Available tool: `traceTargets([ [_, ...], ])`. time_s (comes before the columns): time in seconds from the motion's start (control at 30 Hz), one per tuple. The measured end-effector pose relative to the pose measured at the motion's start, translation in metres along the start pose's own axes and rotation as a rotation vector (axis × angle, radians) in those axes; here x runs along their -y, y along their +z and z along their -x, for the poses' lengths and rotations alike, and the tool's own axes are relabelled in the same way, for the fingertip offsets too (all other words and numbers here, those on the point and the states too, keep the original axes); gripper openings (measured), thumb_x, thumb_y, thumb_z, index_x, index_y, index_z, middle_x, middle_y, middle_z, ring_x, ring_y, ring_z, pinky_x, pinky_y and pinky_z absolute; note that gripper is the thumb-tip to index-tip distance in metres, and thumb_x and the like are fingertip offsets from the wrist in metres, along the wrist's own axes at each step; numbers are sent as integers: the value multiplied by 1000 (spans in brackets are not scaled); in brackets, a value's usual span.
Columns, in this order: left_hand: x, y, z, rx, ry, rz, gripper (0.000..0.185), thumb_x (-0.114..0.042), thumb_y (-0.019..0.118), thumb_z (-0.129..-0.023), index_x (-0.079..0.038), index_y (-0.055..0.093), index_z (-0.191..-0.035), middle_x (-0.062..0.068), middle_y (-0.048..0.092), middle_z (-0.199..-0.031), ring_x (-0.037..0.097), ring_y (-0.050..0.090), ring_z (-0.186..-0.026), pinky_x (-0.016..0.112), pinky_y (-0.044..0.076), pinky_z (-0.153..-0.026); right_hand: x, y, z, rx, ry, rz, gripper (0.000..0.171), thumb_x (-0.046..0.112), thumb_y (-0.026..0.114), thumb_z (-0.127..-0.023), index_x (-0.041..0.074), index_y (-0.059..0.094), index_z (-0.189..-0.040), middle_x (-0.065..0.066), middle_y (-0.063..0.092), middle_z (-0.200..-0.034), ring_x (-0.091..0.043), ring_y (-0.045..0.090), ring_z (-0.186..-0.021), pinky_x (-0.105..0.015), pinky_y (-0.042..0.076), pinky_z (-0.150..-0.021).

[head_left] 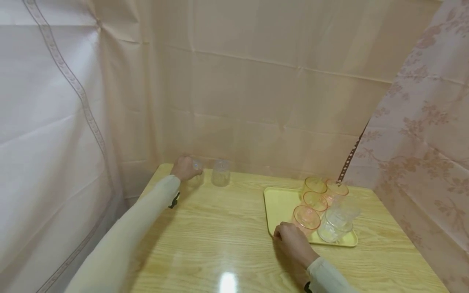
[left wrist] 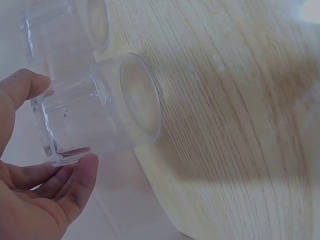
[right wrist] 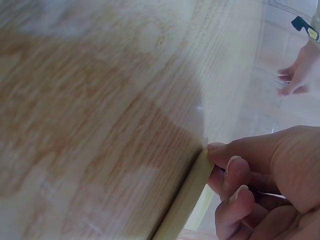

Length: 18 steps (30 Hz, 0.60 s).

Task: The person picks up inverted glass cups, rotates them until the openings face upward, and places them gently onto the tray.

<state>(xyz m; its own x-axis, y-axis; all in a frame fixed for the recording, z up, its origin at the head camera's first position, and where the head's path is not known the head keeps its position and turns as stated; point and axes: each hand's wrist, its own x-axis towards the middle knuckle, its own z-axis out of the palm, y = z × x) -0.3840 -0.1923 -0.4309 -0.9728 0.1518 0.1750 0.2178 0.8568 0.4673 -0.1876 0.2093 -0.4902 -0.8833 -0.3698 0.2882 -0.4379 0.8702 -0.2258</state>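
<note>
My left hand (head_left: 187, 167) reaches to the table's far left corner and holds a clear glass (head_left: 197, 175). In the left wrist view its fingers (left wrist: 27, 85) and thumb curl round that glass (left wrist: 105, 115), whose wide rim rests on the wood. A second clear glass (head_left: 221, 173) (left wrist: 60, 27) stands just beside it. My right hand (head_left: 287, 236) grips the near left corner of a yellow tray (head_left: 278, 201). In the right wrist view its curled fingers (right wrist: 235, 172) pinch the tray's rim (right wrist: 187, 197).
On the tray stand several orange-tinted glasses (head_left: 307, 217) and clear glasses (head_left: 335, 228), crowded toward its right side. The wooden table (head_left: 220, 244) is boxed in by pale curtains on the left, back and right.
</note>
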Motion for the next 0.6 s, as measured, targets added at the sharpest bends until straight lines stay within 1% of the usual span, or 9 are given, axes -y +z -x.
traceTargets([
  [0.13,-1,-4,6,0,13,-28,42,-32,80,-86,8,73,-92,34,60,-131,47,63,-113,53,50,-100,0,-1,1,3,-2,2,25,-5,81,-75,16,68,-70,12,49,-69,-6,47,-64,-26,44,-56],
  [0.27,0,-10,13,15,7,-26,37,-32,78,-88,4,73,-83,34,62,-128,41,65,-102,51,53,-96,0,0,1,5,-5,6,23,-5,80,-76,14,69,-71,10,52,-70,-9,53,-65,-28,47,-58],
  [0.37,1,-12,19,10,1,-38,37,-35,78,-87,0,70,-76,32,64,-121,35,63,-92,50,55,-88,0,-1,0,-2,-15,6,22,-5,80,-76,14,70,-71,9,54,-70,-11,56,-66,-28,49,-59],
  [0.5,1,-15,28,-3,12,-57,40,-37,78,-84,2,69,-80,30,65,-113,34,62,-89,49,55,-81,1,-1,0,0,-11,4,25,-6,79,-75,15,68,-69,9,52,-69,-8,52,-64,-27,47,-58],
  [0.6,1,-15,35,-1,30,-58,45,-37,79,-85,7,70,-91,30,63,-115,35,61,-92,50,54,-82,2,-1,1,10,3,5,27,-5,78,-77,16,66,-68,9,49,-68,-7,46,-63,-27,45,-56],
])
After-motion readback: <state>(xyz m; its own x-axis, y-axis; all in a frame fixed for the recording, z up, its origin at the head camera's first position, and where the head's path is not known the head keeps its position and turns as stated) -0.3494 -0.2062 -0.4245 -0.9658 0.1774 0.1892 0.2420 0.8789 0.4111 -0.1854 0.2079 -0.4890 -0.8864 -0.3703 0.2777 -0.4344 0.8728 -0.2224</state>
